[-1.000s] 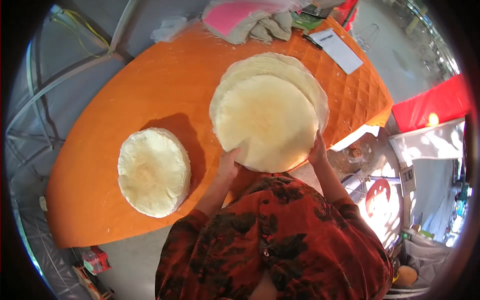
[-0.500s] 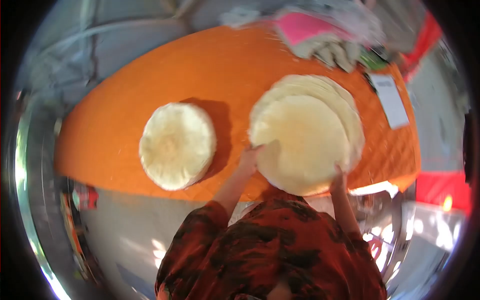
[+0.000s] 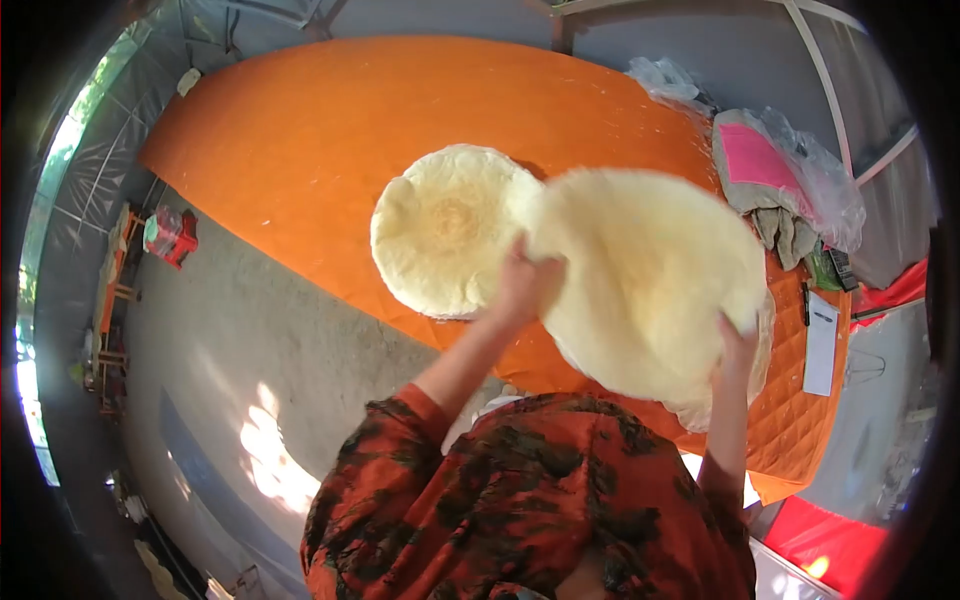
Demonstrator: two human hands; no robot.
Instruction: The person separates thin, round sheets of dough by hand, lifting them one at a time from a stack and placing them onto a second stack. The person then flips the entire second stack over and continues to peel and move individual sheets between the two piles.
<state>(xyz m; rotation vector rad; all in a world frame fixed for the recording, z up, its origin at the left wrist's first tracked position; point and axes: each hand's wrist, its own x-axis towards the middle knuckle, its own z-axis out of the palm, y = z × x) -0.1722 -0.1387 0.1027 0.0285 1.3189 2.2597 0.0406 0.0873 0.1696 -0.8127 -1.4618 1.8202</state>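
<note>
A large round cream-coloured sheet (image 3: 650, 270), soft and slightly blurred, is raised and bent between my hands. My left hand (image 3: 525, 282) pinches its left edge, fingers curled over the rim. At the lower right edge, my right hand (image 3: 738, 345) grips it with the thumb on top. Beneath the sheet, the rim of a pile of similar rounds (image 3: 692, 414) peeks out; the rest of that pile is hidden. To the left lies another round cream pile (image 3: 445, 225) with a crinkled edge and a brownish centre. The held sheet's left edge overlaps this pile in view.
An orange quilted cloth (image 3: 300, 130) covers the table. Along its right side sit a grey and pink cloth bundle (image 3: 765, 160) with clear plastic, and a white sheet of paper (image 3: 822, 345) with a pen. A red container (image 3: 172, 236) stands on the floor at left.
The large round sheet has been lifted off the right pile and shifted left toward the other pile, gripped in both hands. The camera view has turned and moved too.
</note>
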